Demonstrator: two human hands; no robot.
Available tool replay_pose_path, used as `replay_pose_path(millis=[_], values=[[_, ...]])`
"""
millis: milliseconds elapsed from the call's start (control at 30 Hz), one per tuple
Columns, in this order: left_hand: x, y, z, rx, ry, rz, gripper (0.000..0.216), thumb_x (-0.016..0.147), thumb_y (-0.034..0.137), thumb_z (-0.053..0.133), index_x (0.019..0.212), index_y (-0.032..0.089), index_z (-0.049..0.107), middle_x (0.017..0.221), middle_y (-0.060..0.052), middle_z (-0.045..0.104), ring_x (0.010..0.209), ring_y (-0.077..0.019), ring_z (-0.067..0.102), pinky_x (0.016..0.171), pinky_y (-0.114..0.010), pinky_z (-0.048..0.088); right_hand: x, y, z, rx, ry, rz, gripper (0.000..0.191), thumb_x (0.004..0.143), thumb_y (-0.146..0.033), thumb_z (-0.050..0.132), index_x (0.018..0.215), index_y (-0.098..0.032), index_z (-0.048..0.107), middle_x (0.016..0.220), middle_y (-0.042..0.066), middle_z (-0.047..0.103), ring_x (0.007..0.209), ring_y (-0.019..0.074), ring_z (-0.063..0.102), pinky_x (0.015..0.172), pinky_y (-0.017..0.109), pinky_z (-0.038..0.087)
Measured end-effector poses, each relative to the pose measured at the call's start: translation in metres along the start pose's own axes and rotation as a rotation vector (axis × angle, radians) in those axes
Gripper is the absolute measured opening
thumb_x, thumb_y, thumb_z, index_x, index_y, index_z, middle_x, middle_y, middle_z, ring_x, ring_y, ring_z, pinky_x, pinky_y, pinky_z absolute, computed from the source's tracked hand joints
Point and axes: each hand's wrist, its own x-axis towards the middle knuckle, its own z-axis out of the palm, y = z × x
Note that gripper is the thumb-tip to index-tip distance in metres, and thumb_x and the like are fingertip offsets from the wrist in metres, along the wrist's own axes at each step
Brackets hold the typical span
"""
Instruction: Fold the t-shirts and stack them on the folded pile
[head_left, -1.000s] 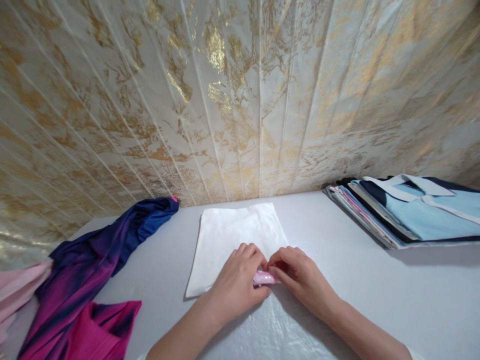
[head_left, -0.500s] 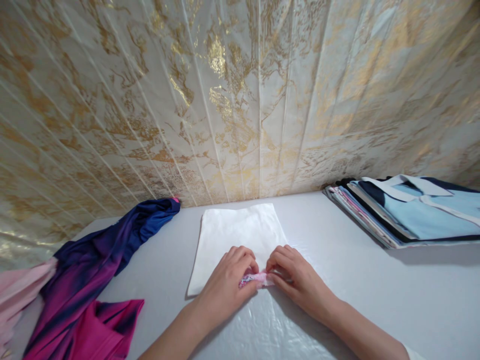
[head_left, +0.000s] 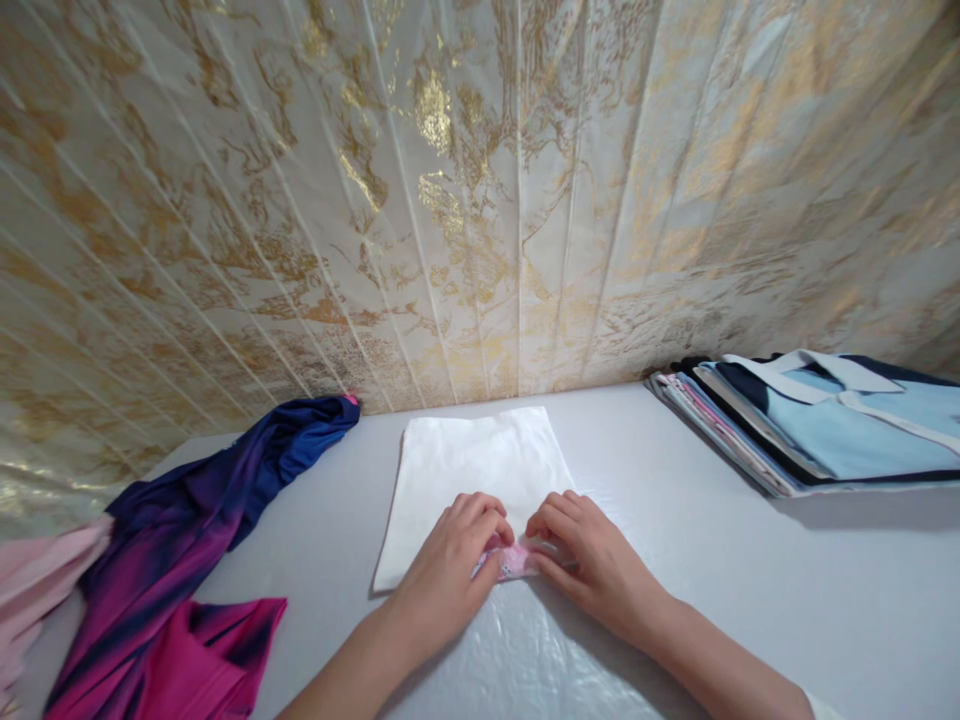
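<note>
A white folded cloth garment point(head_left: 472, 465) lies flat on the table in front of me. At its near edge a pink patterned strip of fabric point(head_left: 515, 562) shows between my hands. My left hand point(head_left: 461, 555) is curled with thumb and fingers around the left end of this strip. My right hand point(head_left: 581, 550) pinches at the strip's right end, its fingers bent over the garment's near right corner. Both palms hide part of the white cloth, so how the strip joins the garment cannot be made out.
A purple, pink and navy garment point(head_left: 202, 540) lies loosely crumpled at the left, beside a pale pink cloth point(head_left: 45, 590). Several folded clothes form a stack point(head_left: 847, 420) at the back right, a light blue one on top. A gold-patterned curtain point(head_left: 480, 200) hangs behind the white table point(head_left: 750, 600).
My left thumb has shifted left, and my right fingers have moved slightly left. More of the pink strip shows between the hands, lying flatter. The other clothes stay where they were.
</note>
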Motion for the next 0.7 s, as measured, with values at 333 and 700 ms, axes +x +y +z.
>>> replay_pose_path(millis=[333,700], values=[[-0.025,-0.008,-0.016,0.116,0.06,-0.035,0.012,0.092,0.014,0.049,0.098,0.023,0.054,0.114,-0.005,0.056,0.11,-0.023,0.049,0.093,-0.038,0.041,0.013,-0.014,-0.011,-0.052,-0.083,0.017,0.019,0.082,-0.028,0.068,0.096,-0.021,0.057,0.096,0.003,0.06,0.089,0.0221,0.051,0.078,0.035,0.037],[-0.036,-0.025,-0.017,0.126,0.062,-0.047,0.011,0.092,0.019,0.053,0.101,0.025,0.056,0.115,-0.004,0.057,0.11,-0.0235,0.051,0.093,-0.038,0.042,0.025,-0.012,0.003,-0.021,-0.139,0.019,0.018,0.08,-0.014,0.068,0.093,-0.022,0.059,0.095,0.002,0.061,0.087,0.0204,0.052,0.075,0.033,0.037]])
